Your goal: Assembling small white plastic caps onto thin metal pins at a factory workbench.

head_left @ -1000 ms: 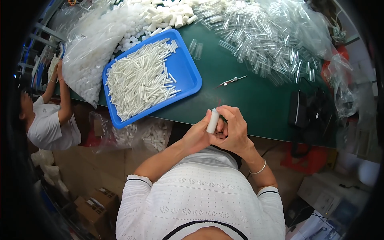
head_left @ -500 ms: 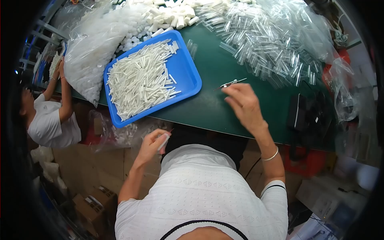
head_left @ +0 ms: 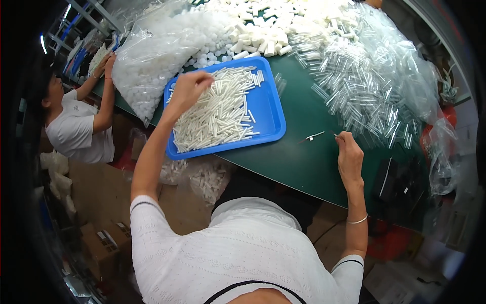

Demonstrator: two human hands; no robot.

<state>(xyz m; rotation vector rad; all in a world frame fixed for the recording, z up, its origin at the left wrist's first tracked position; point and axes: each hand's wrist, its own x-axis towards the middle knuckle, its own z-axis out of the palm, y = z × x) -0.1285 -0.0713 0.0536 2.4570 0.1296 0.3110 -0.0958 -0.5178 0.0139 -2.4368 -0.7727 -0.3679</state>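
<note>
My left hand (head_left: 190,90) is over the upper left of a blue tray (head_left: 271,121). Its fingers are curled together; what they hold, if anything, is hidden. Short white rods (head_left: 215,111) lie heaped in the tray, leaving its right side bare. To the right, my right hand (head_left: 350,156) pinches a thin, dark reddish piece (head_left: 334,134), too small to name, above the green tabletop (head_left: 298,157). A slim whitish rod-like piece (head_left: 316,136) with a small white collar and a thin reddish end lies just left of that hand.
Clear plastic tubes (head_left: 354,81) are piled at the back right, beside white foam-like cylinders (head_left: 268,40). A plastic bag of white caps (head_left: 147,66) stands behind the tray. A black box-shaped device (head_left: 387,177) sits at the right. A co-worker (head_left: 81,121) works at the far left.
My left hand has gone from below the table edge, where it held something white, up over the tray. My right hand has moved right, away from the slim piece on the table. The view has shifted.
</note>
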